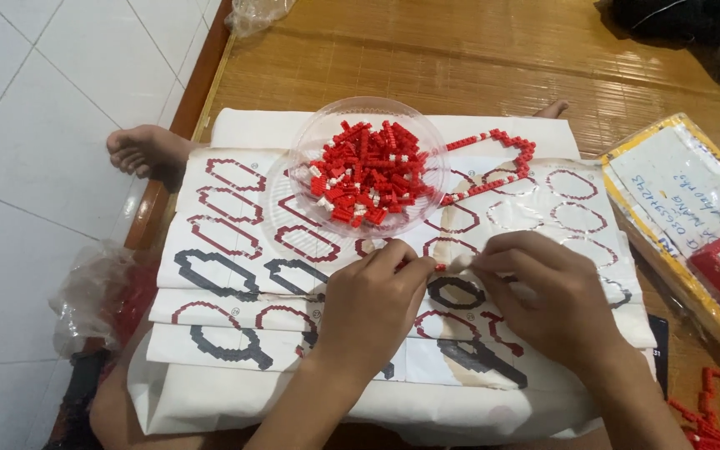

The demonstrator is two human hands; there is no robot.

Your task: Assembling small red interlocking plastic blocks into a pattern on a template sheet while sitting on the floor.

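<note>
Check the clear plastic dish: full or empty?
Partly full: the clear dish holds a heap of small red bricks with some white ones mixed in.

Place: a home floor, used as a hobby spot.
Floor: white tiles (pixel 35 100) beside a woven bamboo mat (pixel 427 58).
Signs: bare foot (pixel 147 148); instruction sheets (pixel 235 250) across the lap.

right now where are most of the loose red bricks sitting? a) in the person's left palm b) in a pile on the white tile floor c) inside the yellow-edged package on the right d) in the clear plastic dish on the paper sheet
d: the loose red bricks are heaped in the clear plastic dish, which rests on the instruction sheet just beyond the left hand and right hand.
</note>
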